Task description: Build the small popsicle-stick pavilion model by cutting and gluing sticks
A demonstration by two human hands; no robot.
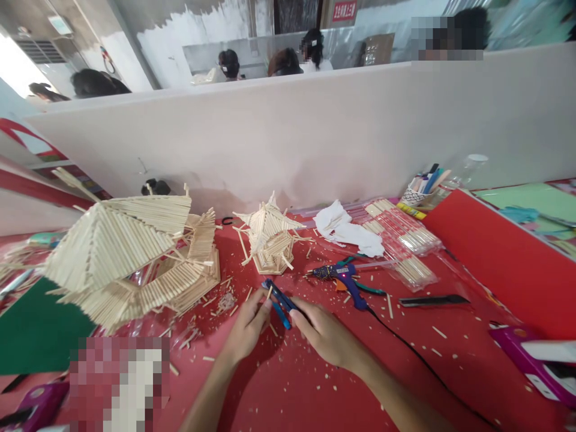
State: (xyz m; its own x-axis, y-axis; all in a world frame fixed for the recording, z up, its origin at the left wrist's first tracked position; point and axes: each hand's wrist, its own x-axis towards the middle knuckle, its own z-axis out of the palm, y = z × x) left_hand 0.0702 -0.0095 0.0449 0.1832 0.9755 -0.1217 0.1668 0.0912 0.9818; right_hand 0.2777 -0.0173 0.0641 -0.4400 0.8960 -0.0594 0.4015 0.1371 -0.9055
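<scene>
My left hand [249, 321] pinches a short wooden stick [270, 292] between thumb and fingers. In my right hand [326, 336] is a pair of blue-handled cutting pliers [282, 300], its jaws up against the stick; whether they bite into it is too small to tell. Just beyond my hands stands a small pavilion model [269, 231] made of wooden sticks, with a pointed roof. A larger stick pavilion model [119, 240] stands to the left. Right of the pliers lies a blue glue gun [346, 279] with a small red light on, its nozzle facing left.
Stick offcuts litter the red tabletop [306, 396]. A black knife [434, 301], white cloth [342, 228], packs of sticks [411, 231] and a pen cup [416, 195] lie to the right. The glue gun's cord [405, 345] runs toward me. Behind rises a white partition [270, 132], with people beyond.
</scene>
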